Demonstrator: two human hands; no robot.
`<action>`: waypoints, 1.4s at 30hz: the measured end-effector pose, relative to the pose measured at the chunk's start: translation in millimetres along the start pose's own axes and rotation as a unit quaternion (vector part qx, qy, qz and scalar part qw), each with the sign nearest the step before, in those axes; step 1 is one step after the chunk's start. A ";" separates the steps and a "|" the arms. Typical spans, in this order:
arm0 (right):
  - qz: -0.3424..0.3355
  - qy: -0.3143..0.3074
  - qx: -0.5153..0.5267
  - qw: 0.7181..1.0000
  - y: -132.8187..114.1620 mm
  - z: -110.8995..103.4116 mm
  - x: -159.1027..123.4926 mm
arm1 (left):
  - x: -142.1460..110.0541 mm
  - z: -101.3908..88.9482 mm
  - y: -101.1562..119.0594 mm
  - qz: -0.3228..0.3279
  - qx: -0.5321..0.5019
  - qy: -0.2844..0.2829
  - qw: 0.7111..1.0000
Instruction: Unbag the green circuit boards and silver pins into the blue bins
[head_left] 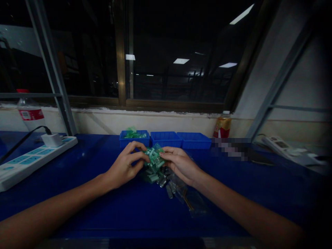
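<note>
A small green see-through plastic bag [155, 158] with light-coloured pieces in it is held up between my two hands over the blue table. My right hand [180, 164] pinches its right side, thumb on top. At its left edge, the bent fingertips and thumb of my left hand [128, 163] close on the plastic. Just below lie more green packets [153, 177] and several loose grey metal pieces [169, 189]. A clear plastic bag [194, 204] with thin brass-coloured rods [188, 200] rests under and beside my right wrist.
Three blue bins stand in a row at the back; the left bin [135, 141] holds green packets. A white power strip [38, 155] with a plugged-in adapter lies at left. Bottles [222, 125] stand near the wall. A dark flat object [259, 157] lies at right.
</note>
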State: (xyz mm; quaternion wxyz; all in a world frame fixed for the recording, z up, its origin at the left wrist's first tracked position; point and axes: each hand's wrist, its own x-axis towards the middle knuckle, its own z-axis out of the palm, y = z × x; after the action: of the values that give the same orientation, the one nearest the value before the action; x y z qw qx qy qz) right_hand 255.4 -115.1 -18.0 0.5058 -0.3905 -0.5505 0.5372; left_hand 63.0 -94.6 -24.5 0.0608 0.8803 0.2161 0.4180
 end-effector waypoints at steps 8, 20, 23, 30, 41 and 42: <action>-0.322 0.053 -0.383 0.864 -1.3 -5.6 -6.5 | 5.1 7.9 -5.6 -0.389 -0.428 -0.011 0.816; -0.375 0.033 -0.529 0.761 -3.2 -5.9 -7.4 | 31.4 -15.9 -27.2 -0.258 -0.166 0.022 0.951; -0.360 0.062 -0.528 0.767 -5.9 -8.4 -6.5 | 59.6 -31.3 -55.1 -0.179 0.090 0.036 0.979; -0.345 0.071 -0.545 0.761 -6.4 -17.1 -3.2 | 93.5 -8.4 -98.8 -0.227 0.261 -0.121 0.930; -0.313 0.042 -0.585 0.747 -4.0 -23.7 1.3 | 100.4 5.9 -93.4 -0.224 0.303 -0.216 0.901; -0.311 0.036 -0.587 0.746 -3.4 -23.5 1.1 | 94.3 7.7 -84.1 -0.212 0.313 -0.192 0.906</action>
State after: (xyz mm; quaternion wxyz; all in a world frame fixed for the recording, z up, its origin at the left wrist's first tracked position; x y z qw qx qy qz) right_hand 278.5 -109.8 -16.6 0.3350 -0.4363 -0.8298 -0.0939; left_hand 93.7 22.3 13.3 -0.0904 0.8507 0.5016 0.1288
